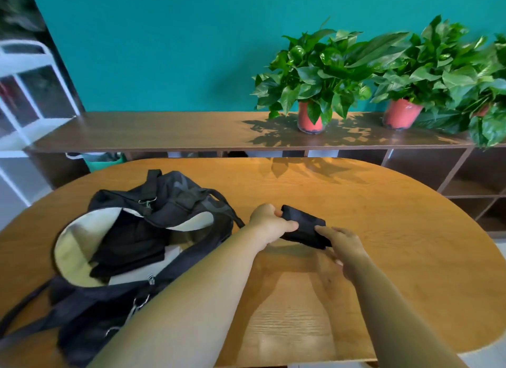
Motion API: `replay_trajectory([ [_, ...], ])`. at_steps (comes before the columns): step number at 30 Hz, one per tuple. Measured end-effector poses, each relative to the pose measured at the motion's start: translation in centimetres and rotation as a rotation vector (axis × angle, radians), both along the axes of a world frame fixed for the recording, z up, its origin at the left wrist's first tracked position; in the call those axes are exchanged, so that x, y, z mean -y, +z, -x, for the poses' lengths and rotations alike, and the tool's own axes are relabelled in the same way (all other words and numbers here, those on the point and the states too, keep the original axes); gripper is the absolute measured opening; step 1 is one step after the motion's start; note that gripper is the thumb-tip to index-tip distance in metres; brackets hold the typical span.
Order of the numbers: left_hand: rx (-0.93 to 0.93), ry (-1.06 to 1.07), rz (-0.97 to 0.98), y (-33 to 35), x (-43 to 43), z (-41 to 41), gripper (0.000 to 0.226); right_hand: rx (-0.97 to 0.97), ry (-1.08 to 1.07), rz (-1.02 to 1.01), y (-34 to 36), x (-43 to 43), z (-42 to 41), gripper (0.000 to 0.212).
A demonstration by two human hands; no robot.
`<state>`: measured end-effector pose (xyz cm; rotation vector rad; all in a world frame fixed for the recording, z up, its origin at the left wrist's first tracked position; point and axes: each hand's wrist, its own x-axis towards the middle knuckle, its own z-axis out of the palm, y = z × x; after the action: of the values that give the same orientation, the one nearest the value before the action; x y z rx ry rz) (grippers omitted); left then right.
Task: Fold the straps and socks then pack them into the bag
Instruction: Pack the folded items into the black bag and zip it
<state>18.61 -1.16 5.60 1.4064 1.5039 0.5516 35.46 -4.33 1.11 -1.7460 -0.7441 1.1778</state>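
Head view: both hands on folded black piece.

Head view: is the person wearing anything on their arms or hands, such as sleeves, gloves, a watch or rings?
Nothing visible. The left hand and right hand are bare, no gloves. Both forearms are uncovered up to the frame edge, with no sleeve, watch or bracelet. The fingers are too blurred to rule out rings.

Teal wall, wooden shelf (sunlit), plants
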Motion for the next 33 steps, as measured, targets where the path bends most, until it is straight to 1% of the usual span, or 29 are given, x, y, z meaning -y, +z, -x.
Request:
replay_trajectory([
  [1,0.012,-0.003,-0.018,0.7,0.5,0.4,0.047,-0.061,0.011,-0.004,0.6,0.6,0.3,0.037],
  [2,0.021,-0.01,-0.034,1.4,1.1,0.8,0.045,-0.099,0.015,-0.005,1.2,1.0,0.8,0.03],
  [4,0.03,-0.02,-0.066,2.7,1.9,2.0,0.049,-0.106,0.008,-0.025,2.3,1.6,1.8,0.029],
  [6,0.041,-0.019,-0.117,4.3,2.7,3.6,0.051,-0.089,0.008,-0.094,3.9,1.8,3.2,0.028],
  [8,0.035,0.014,-0.199,5.9,3.3,5.8,0.054,-0.037,0.062,-0.176,6.1,2.1,5.3,0.027],
  [10,-0.009,0.056,-0.313,7.4,3.9,8.5,0.055,-0.006,0.136,-0.253,8.2,2.1,7.7,0.022],
  [12,-0.074,0.064,-0.437,8.7,4.7,11.6,0.049,0.021,0.201,-0.308,9.9,1.9,10.4,0.017],
  [14,-0.138,0.053,-0.523,9.5,5.4,14.7,0.042,0.026,0.269,-0.364,11.0,1.8,13.3,0.015],
  [16,-0.199,0.051,-0.556,9.9,6.2,17.9,0.035,0.04,0.339,-0.418,11.7,2.0,16.3,0.014],
  [19,-0.32,0.066,-0.546,9.3,7.6,22.8,0.022,0.09,0.466,-0.416,11.0,2.1,21.0,0.022],
  [21,-0.376,0.107,-0.492,8.0,8.8,25.8,0.019,0.245,0.59,-0.4,9.6,1.9,23.6,0.023],
  [24,-0.473,0.154,-0.387,4.7,10.9,28.6,0.019,0.613,0.748,-0.363,7.5,2.4,26.8,0.026],
  [26,-0.55,0.144,-0.308,2.1,11.9,29.1,0.016,0.858,0.808,-0.327,6.4,3.1,27.8,0.028],
  [27,-0.582,0.14,-0.286,1.1,12.1,29.0,0.014,0.95,0.834,-0.3,6.0,3.5,27.9,0.027],
  [29,-0.642,0.136,-0.287,-0.3,12.1,29.0,0.011,1.044,0.864,-0.249,5.7,4.0,27.8,0.022],
  [31,-0.702,0.08,-0.314,-0.5,11.8,28.8,0.015,1.074,0.86,-0.195,5.8,3.8,27.3,0.013],
  [33,-0.777,0.017,-0.352,-0.4,11.5,28.3,0.019,1.122,0.852,-0.163,5.8,3.4,26.9,0.013],
])
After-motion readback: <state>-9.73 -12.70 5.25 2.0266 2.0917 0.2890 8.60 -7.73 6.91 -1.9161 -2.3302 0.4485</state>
